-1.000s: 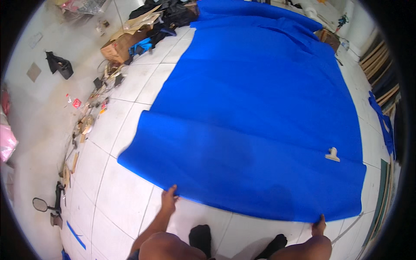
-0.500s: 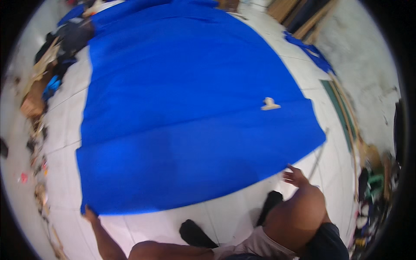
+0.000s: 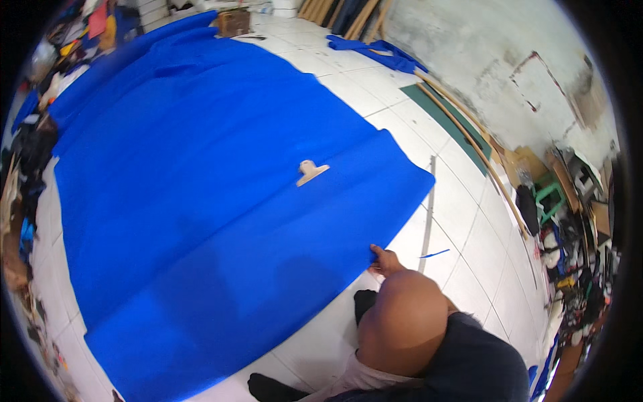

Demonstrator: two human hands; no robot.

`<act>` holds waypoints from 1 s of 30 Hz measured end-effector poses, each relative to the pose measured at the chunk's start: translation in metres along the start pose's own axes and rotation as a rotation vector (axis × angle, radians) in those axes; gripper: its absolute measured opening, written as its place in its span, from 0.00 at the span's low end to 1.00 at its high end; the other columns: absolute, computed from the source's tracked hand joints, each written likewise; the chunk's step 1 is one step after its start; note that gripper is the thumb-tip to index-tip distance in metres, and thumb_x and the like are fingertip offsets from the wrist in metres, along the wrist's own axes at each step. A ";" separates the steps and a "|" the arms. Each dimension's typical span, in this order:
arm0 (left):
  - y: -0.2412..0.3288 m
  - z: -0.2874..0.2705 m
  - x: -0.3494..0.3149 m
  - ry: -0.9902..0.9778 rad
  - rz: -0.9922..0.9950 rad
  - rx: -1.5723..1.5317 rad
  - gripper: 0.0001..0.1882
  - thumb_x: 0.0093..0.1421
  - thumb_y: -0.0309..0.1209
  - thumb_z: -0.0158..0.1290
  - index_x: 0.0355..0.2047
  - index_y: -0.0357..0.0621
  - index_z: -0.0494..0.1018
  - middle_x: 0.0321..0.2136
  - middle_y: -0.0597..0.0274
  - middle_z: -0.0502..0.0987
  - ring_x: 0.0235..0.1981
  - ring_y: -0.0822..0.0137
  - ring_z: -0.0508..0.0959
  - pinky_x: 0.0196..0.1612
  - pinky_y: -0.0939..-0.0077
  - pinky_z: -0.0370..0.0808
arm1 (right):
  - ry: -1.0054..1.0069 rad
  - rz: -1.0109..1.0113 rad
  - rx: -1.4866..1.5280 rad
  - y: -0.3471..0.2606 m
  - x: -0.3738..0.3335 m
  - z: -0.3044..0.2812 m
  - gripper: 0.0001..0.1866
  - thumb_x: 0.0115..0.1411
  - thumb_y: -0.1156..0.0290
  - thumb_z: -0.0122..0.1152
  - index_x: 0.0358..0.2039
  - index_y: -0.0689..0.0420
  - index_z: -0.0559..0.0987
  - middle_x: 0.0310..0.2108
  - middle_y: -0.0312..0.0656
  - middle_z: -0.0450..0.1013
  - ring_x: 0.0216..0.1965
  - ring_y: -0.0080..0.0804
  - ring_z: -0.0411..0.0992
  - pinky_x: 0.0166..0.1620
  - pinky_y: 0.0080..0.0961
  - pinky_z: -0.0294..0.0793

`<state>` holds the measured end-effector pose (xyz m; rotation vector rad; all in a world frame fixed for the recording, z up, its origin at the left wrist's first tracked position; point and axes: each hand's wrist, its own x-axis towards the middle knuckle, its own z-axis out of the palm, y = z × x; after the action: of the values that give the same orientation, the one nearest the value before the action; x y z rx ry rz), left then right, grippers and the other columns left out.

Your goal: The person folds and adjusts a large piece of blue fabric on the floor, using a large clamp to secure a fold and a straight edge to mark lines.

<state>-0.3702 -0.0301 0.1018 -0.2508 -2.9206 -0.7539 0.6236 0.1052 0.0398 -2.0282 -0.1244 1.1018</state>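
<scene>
Pale tiled floor [image 3: 462,214] spreads beneath everything, and a stained wall [image 3: 455,74] rises at the right, with a green sheet [image 3: 445,120] and long wooden sticks [image 3: 462,127] lying along its foot. On the tiles lies the large blue cloth [image 3: 167,174], covering the left and middle of the view. A line crosses it slantwise, where the near band seems to lie over the rest, and a beige clip-shaped piece [image 3: 311,173] sits upon this line.

If only one end of the near edge is pulled, I think the band could turn crooked and wrinkles could form. A sharp pull could also shift the beige piece. One dark-socked foot [image 3: 365,305] stands just beside the edge, so a careless step could pin the cloth or drag it.

Right hand [image 3: 384,261] reaches low and forward beyond the bent knee [image 3: 402,321], its fingertips meeting the near edge of the cloth. Whether they pinch it firmly or only rest there, I cannot tell. Left hand does not show clearly, therefore I cannot tell its state.
</scene>
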 end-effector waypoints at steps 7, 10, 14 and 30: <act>0.225 0.030 0.000 -0.555 0.768 0.102 0.27 0.56 0.32 0.59 0.53 0.31 0.66 0.51 0.46 0.72 0.51 0.54 0.73 0.53 0.61 0.71 | 0.270 -0.184 0.004 -0.065 0.081 -0.003 0.34 0.50 0.46 0.67 0.33 0.72 0.77 0.26 0.48 0.75 0.22 0.39 0.75 0.23 0.34 0.75; 0.336 0.097 -0.151 -0.531 1.558 0.313 0.29 0.56 0.38 0.60 0.53 0.33 0.68 0.53 0.43 0.71 0.51 0.50 0.74 0.54 0.60 0.71 | 0.545 -0.264 -0.180 -0.085 0.149 -0.084 0.38 0.50 0.41 0.65 0.33 0.73 0.78 0.30 0.54 0.77 0.26 0.43 0.78 0.25 0.36 0.76; 0.458 0.071 -0.383 -1.025 1.373 0.212 0.27 0.54 0.37 0.61 0.50 0.34 0.71 0.49 0.43 0.74 0.51 0.48 0.74 0.55 0.59 0.70 | 0.582 -0.249 -0.253 -0.132 0.190 -0.115 0.38 0.51 0.40 0.63 0.32 0.73 0.79 0.27 0.56 0.78 0.23 0.44 0.78 0.27 0.37 0.78; 0.545 0.221 -0.601 -1.519 0.819 0.122 0.13 0.58 0.26 0.54 0.43 0.34 0.75 0.39 0.62 0.76 0.43 0.69 0.73 0.49 0.76 0.67 | 0.355 -0.284 -0.243 -0.205 0.270 -0.216 0.30 0.55 0.59 0.59 0.54 0.63 0.67 0.27 0.48 0.75 0.19 0.31 0.73 0.20 0.26 0.74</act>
<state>0.3054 0.4691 0.0741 -2.7690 -3.1773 -0.1663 1.0048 0.2283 0.0664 -2.3023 -0.3652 0.5620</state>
